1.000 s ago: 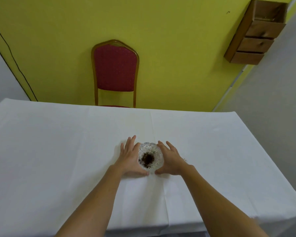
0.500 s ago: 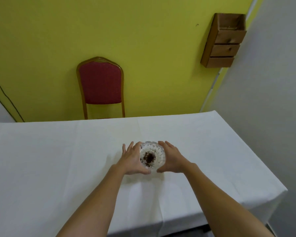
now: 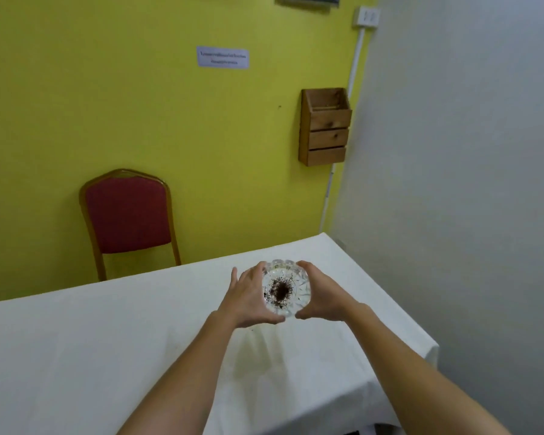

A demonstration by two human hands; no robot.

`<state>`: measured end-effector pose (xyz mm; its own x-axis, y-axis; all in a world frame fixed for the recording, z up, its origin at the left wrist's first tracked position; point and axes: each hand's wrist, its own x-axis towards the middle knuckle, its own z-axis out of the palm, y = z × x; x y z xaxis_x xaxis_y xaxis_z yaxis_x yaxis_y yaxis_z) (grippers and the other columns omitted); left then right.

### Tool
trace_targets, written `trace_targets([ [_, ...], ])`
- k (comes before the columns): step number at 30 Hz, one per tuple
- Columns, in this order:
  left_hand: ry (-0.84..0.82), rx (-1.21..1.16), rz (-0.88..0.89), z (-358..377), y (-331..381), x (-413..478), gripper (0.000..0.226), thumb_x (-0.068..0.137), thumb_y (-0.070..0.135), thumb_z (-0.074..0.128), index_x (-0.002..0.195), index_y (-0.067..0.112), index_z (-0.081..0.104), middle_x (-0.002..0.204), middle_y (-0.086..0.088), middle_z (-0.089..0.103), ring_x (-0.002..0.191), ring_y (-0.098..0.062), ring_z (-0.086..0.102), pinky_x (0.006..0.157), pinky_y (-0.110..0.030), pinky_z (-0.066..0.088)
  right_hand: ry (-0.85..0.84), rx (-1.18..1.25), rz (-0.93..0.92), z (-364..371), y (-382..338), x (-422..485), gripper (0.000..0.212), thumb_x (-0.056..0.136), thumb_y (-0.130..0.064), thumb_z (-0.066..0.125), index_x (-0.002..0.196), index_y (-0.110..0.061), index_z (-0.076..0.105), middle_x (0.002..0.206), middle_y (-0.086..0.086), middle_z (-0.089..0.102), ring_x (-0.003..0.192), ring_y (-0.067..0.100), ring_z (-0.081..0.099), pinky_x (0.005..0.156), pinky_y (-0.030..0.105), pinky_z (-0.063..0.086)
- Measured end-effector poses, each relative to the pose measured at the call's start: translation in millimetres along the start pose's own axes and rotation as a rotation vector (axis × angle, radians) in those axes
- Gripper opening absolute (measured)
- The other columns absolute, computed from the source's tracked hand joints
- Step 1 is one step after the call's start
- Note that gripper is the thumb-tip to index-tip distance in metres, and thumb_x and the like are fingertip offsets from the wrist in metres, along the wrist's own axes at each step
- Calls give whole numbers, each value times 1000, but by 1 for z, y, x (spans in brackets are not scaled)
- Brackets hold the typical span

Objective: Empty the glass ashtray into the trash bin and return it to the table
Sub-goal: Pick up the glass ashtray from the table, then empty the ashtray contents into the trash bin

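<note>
Left hand (image 3: 248,296) and right hand (image 3: 322,293) cup the glass ashtray (image 3: 285,288) between them.

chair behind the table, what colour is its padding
Red, in a golden-brown wooden frame; the chair shows only in the head view.

The print on the white wall label (image 3: 223,57) is too small to be read. The red chair (image 3: 127,211) is hidden below its backrest by the white-clothed table (image 3: 76,356). Both forearms are cut off by the bottom edge.

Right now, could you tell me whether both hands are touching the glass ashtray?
Touching. The head view shows the left hand and right hand pressed against opposite sides of the glass ashtray.
</note>
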<state>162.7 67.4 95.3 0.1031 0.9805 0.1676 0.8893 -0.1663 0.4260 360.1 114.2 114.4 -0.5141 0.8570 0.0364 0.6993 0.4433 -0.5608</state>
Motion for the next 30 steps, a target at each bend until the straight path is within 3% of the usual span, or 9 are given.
trace_targets([
  [5, -9, 10, 116, 38, 72, 32, 124, 59, 62, 76, 151, 11, 10, 159, -2, 21, 150, -16, 7, 121, -46, -9, 117, -83, 13, -53, 60, -48, 107, 58, -29, 85, 146, -14, 25, 146, 5, 43, 131, 25, 44, 109, 38, 37],
  [10, -7, -42, 228, 92, 149, 45, 121, 58, 63, 74, 151, 15, 13, 154, 4, 29, 143, -13, 26, 121, -49, -6, 191, -216, 39, -88, 135, -110, 112, 59, -41, 80, 150, -20, 18, 149, -1, 41, 136, 20, 39, 113, 45, 30],
  [12, -64, -39, 289, 124, 193, 54, 120, 58, 63, 74, 150, 15, 15, 153, 4, 31, 144, -14, 26, 120, -50, -6, 196, -292, 125, -104, 176, -143, 115, 60, -46, 77, 152, -22, 12, 150, -1, 39, 138, 20, 37, 117, 48, 23],
  [14, -39, -11, 315, 131, 203, 59, 120, 58, 66, 72, 150, 13, 16, 156, 0, 27, 148, -19, 15, 120, -50, -6, 176, -389, 153, -110, 183, -151, 116, 62, -51, 76, 152, -22, 10, 149, 1, 38, 138, 22, 35, 119, 49, 17],
  [19, -96, 93, 397, 184, 277, 77, 126, 52, 82, 56, 148, 8, 22, 162, -13, -7, 150, -29, -13, 118, -52, -6, 153, -540, 283, -140, 241, -201, 115, 63, -62, 73, 152, -20, 13, 153, 1, 33, 144, 21, 26, 119, 56, 9],
  [24, -147, 107, 441, 221, 309, 103, 124, 56, 75, 68, 147, 4, 23, 160, -16, -15, 148, -32, -18, 117, -54, -10, 134, -557, 350, -153, 284, -216, 116, 65, -64, 70, 153, -21, 6, 158, 1, 27, 148, 22, 17, 118, 62, 1],
  [30, -265, 165, 468, 266, 330, 155, 129, 60, 77, 65, 152, 3, 10, 160, -18, -18, 148, -32, -19, 115, -53, -14, 119, -493, 441, -162, 344, -201, 118, 65, -64, 70, 153, -20, 4, 159, 1, 24, 148, 23, 17, 118, 62, 3],
])
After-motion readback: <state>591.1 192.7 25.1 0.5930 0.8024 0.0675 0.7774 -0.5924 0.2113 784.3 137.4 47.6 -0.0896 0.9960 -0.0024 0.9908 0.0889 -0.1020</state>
